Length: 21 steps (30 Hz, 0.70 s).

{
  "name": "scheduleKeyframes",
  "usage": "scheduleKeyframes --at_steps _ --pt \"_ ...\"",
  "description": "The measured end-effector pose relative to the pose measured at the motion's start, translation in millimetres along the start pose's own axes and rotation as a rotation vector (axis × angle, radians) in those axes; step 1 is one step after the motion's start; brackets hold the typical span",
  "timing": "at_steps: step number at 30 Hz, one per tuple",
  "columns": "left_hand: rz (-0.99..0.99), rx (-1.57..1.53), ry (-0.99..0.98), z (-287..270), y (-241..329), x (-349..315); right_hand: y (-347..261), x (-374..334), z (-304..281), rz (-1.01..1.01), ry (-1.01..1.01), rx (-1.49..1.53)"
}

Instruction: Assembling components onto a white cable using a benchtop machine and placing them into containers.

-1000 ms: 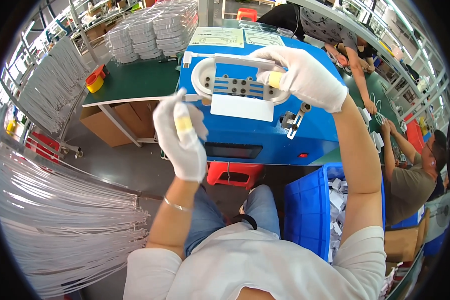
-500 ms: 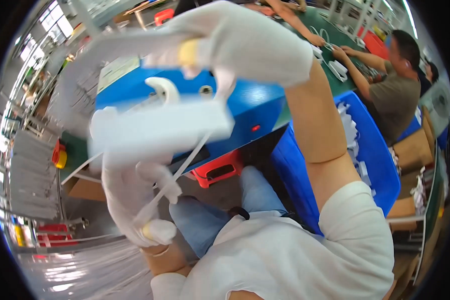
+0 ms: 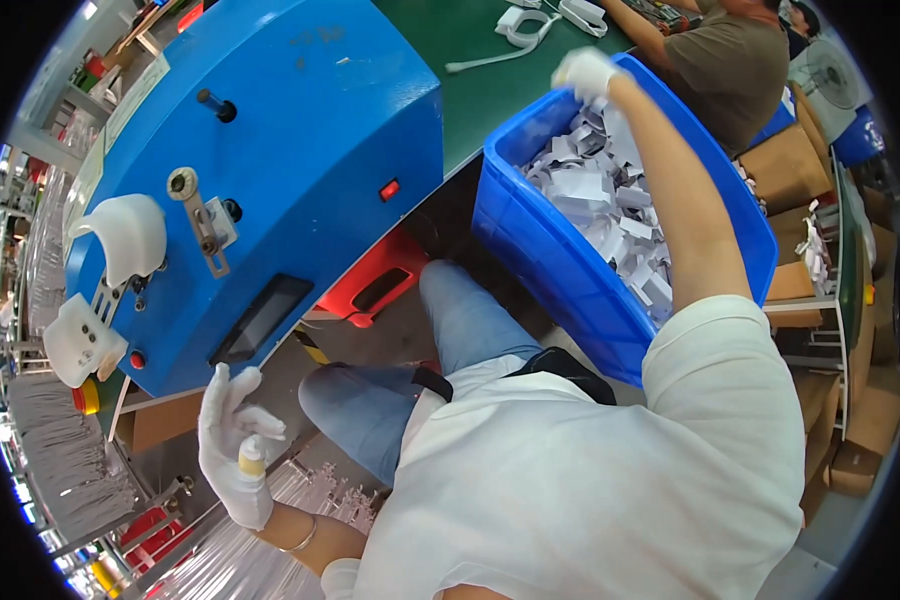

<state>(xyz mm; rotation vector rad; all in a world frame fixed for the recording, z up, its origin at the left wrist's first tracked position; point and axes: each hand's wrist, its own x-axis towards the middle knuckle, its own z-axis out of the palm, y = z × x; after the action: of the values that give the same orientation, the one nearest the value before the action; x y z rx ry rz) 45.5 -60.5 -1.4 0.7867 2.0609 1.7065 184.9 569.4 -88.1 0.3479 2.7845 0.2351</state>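
My left hand [image 3: 238,445], in a white glove with a yellow band on one finger, is raised before the near edge of a blue machine [image 3: 310,150]. Its fingers are apart and hold nothing. Off to the far right, my gloved right hand [image 3: 583,75] hovers at the far end of a blue bin [image 3: 545,235]; motion smears its fingers, so what they hold, if anything, is unclear. White folded pieces and scraps [image 3: 595,190] fill much of the bin. Beyond it, a white looped strap [image 3: 520,35] lies on the green table [image 3: 475,100].
The machine bears white curved guides [image 3: 135,240], a metal arm [image 3: 200,222], a dark screen [image 3: 262,318] and a red switch [image 3: 389,190]. Under the table stands a red stool [image 3: 375,280]. A co-worker [image 3: 725,75] sits beyond the bin, near cardboard boxes [image 3: 785,165].
The white piece and strip seen at my hands no longer show there. My right hand has swung from above the machine to the bin; my left has lowered. The view has turned.
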Motion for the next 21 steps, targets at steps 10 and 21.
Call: scheduleKeyframes --at_steps 10,21 --pt "-0.017 0.095 -0.052 13.5 17.4 18.6 -77.8 -84.0 67.3 0.383 -0.175 0.184" --pt "0.398 0.193 -0.161 113.1 52.4 32.7 -221.7 -128.1 -192.7 -0.127 0.343 1.449"
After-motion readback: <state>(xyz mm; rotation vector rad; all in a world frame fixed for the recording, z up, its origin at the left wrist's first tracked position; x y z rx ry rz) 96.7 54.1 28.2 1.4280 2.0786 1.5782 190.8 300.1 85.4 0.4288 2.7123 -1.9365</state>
